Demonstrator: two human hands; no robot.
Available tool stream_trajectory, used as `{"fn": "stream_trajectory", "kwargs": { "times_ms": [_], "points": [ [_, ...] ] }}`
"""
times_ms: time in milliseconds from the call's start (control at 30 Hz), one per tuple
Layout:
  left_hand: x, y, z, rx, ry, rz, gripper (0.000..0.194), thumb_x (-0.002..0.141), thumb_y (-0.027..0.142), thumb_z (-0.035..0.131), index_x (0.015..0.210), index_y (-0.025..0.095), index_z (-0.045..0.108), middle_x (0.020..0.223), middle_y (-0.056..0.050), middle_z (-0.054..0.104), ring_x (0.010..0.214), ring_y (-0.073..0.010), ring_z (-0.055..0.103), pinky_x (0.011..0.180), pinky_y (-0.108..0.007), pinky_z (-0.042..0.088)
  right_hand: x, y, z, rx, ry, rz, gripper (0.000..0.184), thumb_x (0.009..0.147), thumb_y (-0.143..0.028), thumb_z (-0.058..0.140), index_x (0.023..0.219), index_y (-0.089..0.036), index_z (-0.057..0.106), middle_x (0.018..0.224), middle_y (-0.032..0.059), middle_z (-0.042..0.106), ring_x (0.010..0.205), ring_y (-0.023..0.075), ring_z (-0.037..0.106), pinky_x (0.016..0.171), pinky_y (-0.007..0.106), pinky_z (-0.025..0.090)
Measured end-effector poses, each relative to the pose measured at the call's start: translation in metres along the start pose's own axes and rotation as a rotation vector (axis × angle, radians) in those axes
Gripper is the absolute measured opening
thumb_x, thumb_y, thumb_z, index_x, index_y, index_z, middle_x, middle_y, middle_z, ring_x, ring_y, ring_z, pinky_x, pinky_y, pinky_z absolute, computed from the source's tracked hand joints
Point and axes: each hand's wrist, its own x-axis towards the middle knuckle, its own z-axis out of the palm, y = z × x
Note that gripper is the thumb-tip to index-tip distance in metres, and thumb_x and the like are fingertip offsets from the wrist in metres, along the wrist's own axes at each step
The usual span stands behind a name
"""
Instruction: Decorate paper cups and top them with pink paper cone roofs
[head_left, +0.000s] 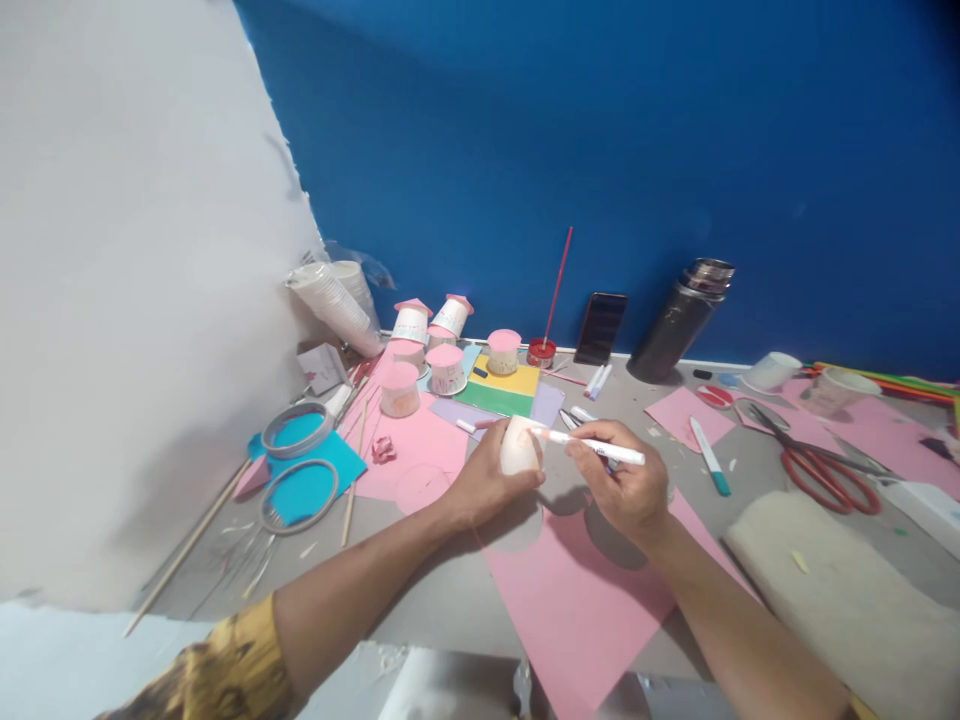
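My left hand is wrapped around a white paper cup, which is tilted above the table. In my right hand is a white marker, pinched like a pen, its tip at the cup's side. Faint orange marks show on the cup near the tip. Beneath my hands lies a sheet of pink paper with a cut-out edge. Beyond the cup stand several decorated cups with pink paper tops, one of them a cup with drawn marks.
Scissors with red handles and a teal-capped marker lie at right, near a folded cloth. A black flask and a phone lean against the blue wall. Tape rings and stacked cups are at left.
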Motion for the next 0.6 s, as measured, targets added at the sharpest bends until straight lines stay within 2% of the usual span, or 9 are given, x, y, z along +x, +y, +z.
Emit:
{"fn": "stream_trajectory", "kwargs": {
  "times_ms": [200, 300, 467, 600],
  "points": [
    [-0.002, 0.001, 0.003, 0.076, 0.029, 0.029, 0.043, 0.073, 0.027, 0.076, 0.112, 0.018, 0.061, 0.116, -0.008, 0.066, 0.103, -0.0259, 0.061, 0.087, -0.036, 0.05, 0.0, -0.002, 0.0, 0.045, -0.04, 0.012, 0.009, 0.097, -0.027, 0.063, 0.09, -0.023, 0.068, 0.077, 0.0016, 0.076, 0.066, 0.0178, 0.072, 0.061, 0.028, 0.053],
    [-0.002, 0.002, 0.001, 0.033, 0.026, 0.02, 0.042, 0.073, 0.028, 0.076, 0.111, 0.018, 0.062, 0.112, -0.007, 0.067, 0.102, -0.0261, 0.062, 0.085, -0.036, 0.05, 0.0, -0.003, -0.002, 0.063, -0.031, 0.028, 0.011, 0.096, -0.028, 0.063, 0.088, -0.023, 0.068, 0.074, 0.0012, 0.076, 0.061, 0.0168, 0.07, 0.058, 0.028, 0.053],
    [0.002, -0.001, -0.003, -0.251, 0.029, -0.163, 0.056, 0.071, 0.029, 0.08, 0.122, 0.017, 0.059, 0.109, -0.008, 0.07, 0.093, -0.023, 0.065, 0.075, -0.031, 0.051, -0.001, -0.001, -0.005, 0.052, 0.045, 0.09, 0.016, 0.095, -0.033, 0.064, 0.083, -0.023, 0.069, 0.067, -0.0003, 0.072, 0.054, 0.0156, 0.065, 0.051, 0.026, 0.05],
    [0.007, -0.008, -0.003, -0.575, -0.059, -0.204, 0.059, 0.069, 0.027, 0.081, 0.123, 0.015, 0.061, 0.107, -0.009, 0.071, 0.088, -0.0206, 0.067, 0.075, -0.03, 0.051, -0.002, 0.005, -0.003, 0.094, 0.127, 0.166, 0.015, 0.095, -0.034, 0.066, 0.088, -0.022, 0.07, 0.066, -0.0008, 0.072, 0.051, 0.0139, 0.062, 0.049, 0.024, 0.049]
  ]
}}
